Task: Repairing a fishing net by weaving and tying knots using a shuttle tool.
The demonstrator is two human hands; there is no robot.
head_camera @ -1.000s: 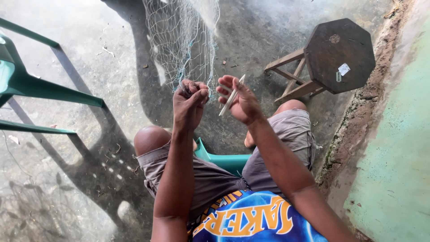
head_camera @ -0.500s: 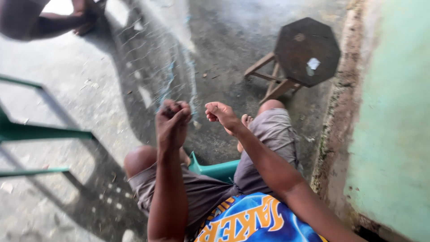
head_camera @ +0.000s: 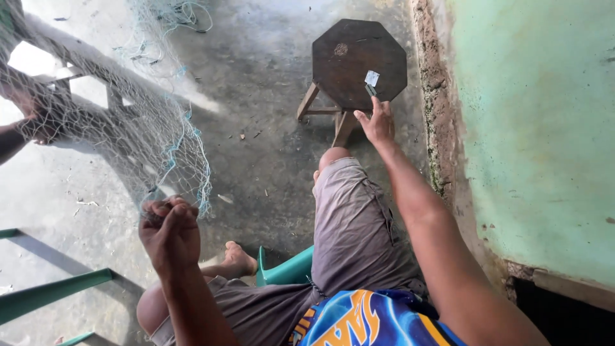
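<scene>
Nearest, at the bottom edge, the person sits on a green plastic chair point(head_camera: 285, 272) in grey shorts and a blue and orange jersey, one bare foot point(head_camera: 238, 259) tucked under. Just above, the left hand point(head_camera: 170, 230) is clenched into a fist around a gathered bunch of fishing net point(head_camera: 138, 138). It is a fine, pale mesh with light blue cord along its edge, and it spreads up and to the left from the fist, hanging loosely over the floor.

Farther out, the right hand point(head_camera: 377, 122) stretches to the rim of a dark octagonal wooden stool point(head_camera: 359, 61). Its fingers touch a small dark tool point(head_camera: 370, 91) lying beside a little white tag on the seat; whether they have closed on it cannot be told.

Beyond lies a grey, stained concrete floor point(head_camera: 256, 96), scattered with small scraps. A rough, pale green wall point(head_camera: 538, 115) runs along the right side. Another person's arm point(head_camera: 19, 138) shows behind the net at the far left.
</scene>
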